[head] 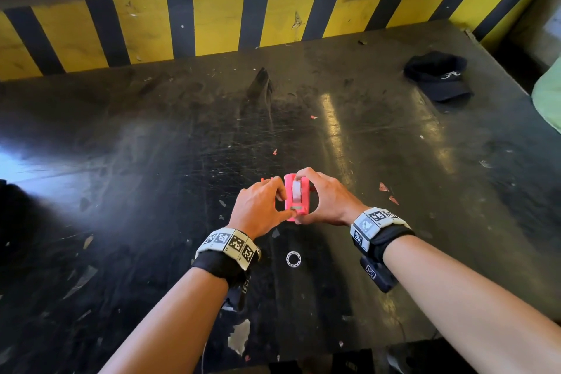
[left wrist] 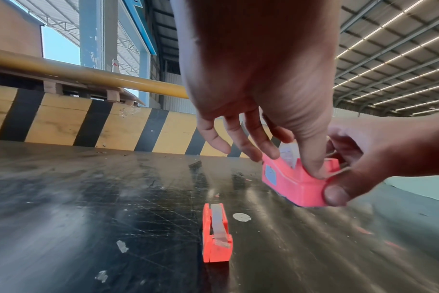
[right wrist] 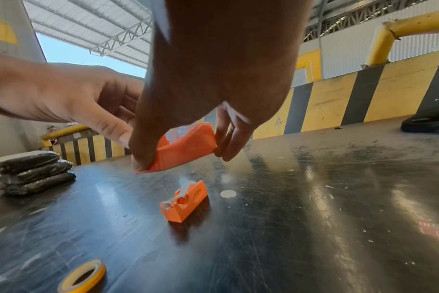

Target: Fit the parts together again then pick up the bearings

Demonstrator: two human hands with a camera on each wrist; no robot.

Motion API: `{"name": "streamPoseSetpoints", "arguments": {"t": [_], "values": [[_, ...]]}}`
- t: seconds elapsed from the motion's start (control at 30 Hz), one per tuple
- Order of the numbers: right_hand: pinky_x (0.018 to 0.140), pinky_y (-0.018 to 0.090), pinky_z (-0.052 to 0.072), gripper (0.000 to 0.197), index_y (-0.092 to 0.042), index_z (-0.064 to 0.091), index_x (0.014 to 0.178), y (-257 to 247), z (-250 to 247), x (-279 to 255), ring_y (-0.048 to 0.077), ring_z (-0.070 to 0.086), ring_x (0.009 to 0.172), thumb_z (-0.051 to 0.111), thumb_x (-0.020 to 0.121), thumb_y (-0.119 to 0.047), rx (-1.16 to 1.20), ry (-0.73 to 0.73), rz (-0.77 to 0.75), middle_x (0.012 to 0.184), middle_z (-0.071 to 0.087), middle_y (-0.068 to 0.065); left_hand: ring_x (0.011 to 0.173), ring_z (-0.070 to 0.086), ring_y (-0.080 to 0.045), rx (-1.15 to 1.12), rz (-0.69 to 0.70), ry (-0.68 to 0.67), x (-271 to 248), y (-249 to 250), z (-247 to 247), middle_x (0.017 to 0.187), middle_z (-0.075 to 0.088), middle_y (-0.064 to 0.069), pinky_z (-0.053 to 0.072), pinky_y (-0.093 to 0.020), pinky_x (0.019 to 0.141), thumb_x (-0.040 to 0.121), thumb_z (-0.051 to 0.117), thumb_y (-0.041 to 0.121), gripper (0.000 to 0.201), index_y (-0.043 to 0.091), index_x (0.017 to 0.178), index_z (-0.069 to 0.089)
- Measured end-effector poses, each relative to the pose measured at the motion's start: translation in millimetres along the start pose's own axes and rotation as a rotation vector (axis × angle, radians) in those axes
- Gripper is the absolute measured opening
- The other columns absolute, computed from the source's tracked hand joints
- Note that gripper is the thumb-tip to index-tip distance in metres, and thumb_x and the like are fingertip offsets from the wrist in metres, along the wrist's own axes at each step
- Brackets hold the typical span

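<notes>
I judge the pink-orange hard plastic tape dispenser (head: 296, 197), held just above the dark scratched surface (head: 394, 161), light, rigid and smooth-sided; right hand (head: 326, 199) grips both ends, left hand (head: 261, 206) pinches its near side.

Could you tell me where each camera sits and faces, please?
Head: on the head, facing down at the table; both forearms, left hand and right hand gripping the pink tape dispenser.
Left wrist: along the left hand toward the striped barrier.
Right wrist: along the right hand, likewise.
Shared: both wrist views show the smaller dispenser.
</notes>
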State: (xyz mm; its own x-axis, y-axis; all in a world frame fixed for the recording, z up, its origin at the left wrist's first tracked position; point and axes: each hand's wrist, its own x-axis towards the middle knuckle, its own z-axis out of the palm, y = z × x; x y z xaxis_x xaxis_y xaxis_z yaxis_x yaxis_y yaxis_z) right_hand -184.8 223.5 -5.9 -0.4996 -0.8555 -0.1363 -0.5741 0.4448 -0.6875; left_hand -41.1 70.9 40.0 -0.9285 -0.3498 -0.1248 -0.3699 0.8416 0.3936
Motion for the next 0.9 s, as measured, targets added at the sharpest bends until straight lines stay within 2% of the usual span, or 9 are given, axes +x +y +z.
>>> {"name": "streamPoseSetpoints", "arguments": {"t": [0.07, 0.2, 0.3, 0.37, 0.43, 0.5, 0.67, 0.8, 0.9], "values": [[0.086, 0.034, 0.051, 0.087, -0.036, 0.043, 0.130, 6, 1, 4, 0.022, 0.062, 0.106, 0.094, 0.061, -0.048, -0.008, -0.004, 0.011, 0.119, 0.061, 0.000, 0.090, 0.059, -0.011, 0.009, -0.011, -0.054, 2, -10, 0, 0.101, 0.062, 0.013, 0.049, -0.032, 0.076, 0.074, 0.081, 0.057, 0.046, 0.032, 0.096, 0.049], [0.088, 0.036, 0.051, 0.085, -0.035, 0.040, 0.128, 20, 3, 17, 0.024, 0.062, 0.108, 0.093, 0.062, -0.037, -0.020, -0.012, 0.046, 0.121, 0.060, 0.001, 0.100, 0.062, -0.014, 0.003, -0.120, -0.128, 1, -43, 4, 0.110, 0.063, 0.009, 0.055, -0.037, 0.085, 0.076, 0.082, 0.051, 0.045, 0.031, 0.103, 0.052], [0.093, 0.040, 0.052, 0.085, -0.036, 0.039, 0.126, 27, 10, 34, 0.026, 0.060, 0.111, 0.092, 0.059, -0.035, -0.040, -0.049, 0.073, 0.124, 0.058, 0.003, 0.102, 0.062, -0.016, -0.024, -0.183, -0.172, -1, -64, 15, 0.111, 0.063, 0.008, 0.054, -0.037, 0.087, 0.080, 0.080, 0.045, 0.042, 0.030, 0.111, 0.056], [0.093, 0.037, 0.050, 0.086, -0.035, 0.039, 0.127, 33, 18, 45, 0.026, 0.060, 0.113, 0.092, 0.059, -0.033, -0.046, -0.070, 0.093, 0.126, 0.059, 0.002, 0.101, 0.062, -0.016, -0.039, -0.211, -0.217, -2, -73, 23, 0.112, 0.063, 0.008, 0.055, -0.038, 0.089, 0.082, 0.079, 0.045, 0.043, 0.030, 0.116, 0.057], [0.091, 0.033, 0.046, 0.090, -0.034, 0.039, 0.132, 42, 28, 55, 0.026, 0.060, 0.115, 0.092, 0.059, -0.030, -0.047, -0.079, 0.117, 0.128, 0.059, 0.003, 0.101, 0.063, -0.016, -0.059, -0.226, -0.250, -2, -80, 32, 0.113, 0.064, 0.006, 0.056, -0.039, 0.091, 0.084, 0.077, 0.043, 0.042, 0.030, 0.118, 0.058], [0.093, 0.032, 0.045, 0.099, -0.035, 0.036, 0.139, 50, 38, 61, 0.027, 0.059, 0.119, 0.092, 0.058, -0.028, -0.045, -0.077, 0.148, 0.133, 0.057, 0.004, 0.100, 0.063, -0.016, -0.084, -0.233, -0.256, -3, -86, 41, 0.114, 0.064, 0.004, 0.056, -0.039, 0.091, 0.087, 0.076, 0.041, 0.039, 0.027, 0.120, 0.059], [0.111, 0.041, 0.043, 0.124, -0.032, 0.021, 0.161, 62, 53, 72, 0.032, 0.050, 0.140, 0.096, 0.063, -0.022, -0.077, -0.112, 0.215, 0.159, 0.044, 0.009, 0.099, 0.064, -0.016, -0.125, -0.236, -0.272, -1, -93, 57, 0.114, 0.066, 0.002, 0.057, -0.038, 0.091, 0.090, 0.073, 0.036, 0.034, 0.025, 0.120, 0.062], [0.116, 0.044, 0.040, 0.126, -0.024, 0.020, 0.165, 66, 58, 76, 0.033, 0.045, 0.145, 0.096, 0.065, -0.026, -0.137, -0.123, 0.259, 0.164, 0.040, 0.009, 0.104, 0.065, -0.017, -0.141, -0.227, -0.297, -3, -98, 67, 0.115, 0.065, 0.001, 0.056, -0.038, 0.094, 0.088, 0.076, 0.036, 0.037, 0.025, 0.121, 0.062], [0.117, 0.048, 0.040, 0.128, -0.025, 0.018, 0.165, 61, 55, 77, 0.036, 0.042, 0.146, 0.097, 0.065, -0.026, -0.167, -0.141, 0.281, 0.164, 0.038, 0.010, 0.108, 0.062, -0.017, -0.112, -0.225, -0.363, -6, -102, 72, 0.120, 0.061, 0.002, 0.056, -0.041, 0.097, 0.081, 0.081, 0.042, 0.051, 0.029, 0.125, 0.058]]}}
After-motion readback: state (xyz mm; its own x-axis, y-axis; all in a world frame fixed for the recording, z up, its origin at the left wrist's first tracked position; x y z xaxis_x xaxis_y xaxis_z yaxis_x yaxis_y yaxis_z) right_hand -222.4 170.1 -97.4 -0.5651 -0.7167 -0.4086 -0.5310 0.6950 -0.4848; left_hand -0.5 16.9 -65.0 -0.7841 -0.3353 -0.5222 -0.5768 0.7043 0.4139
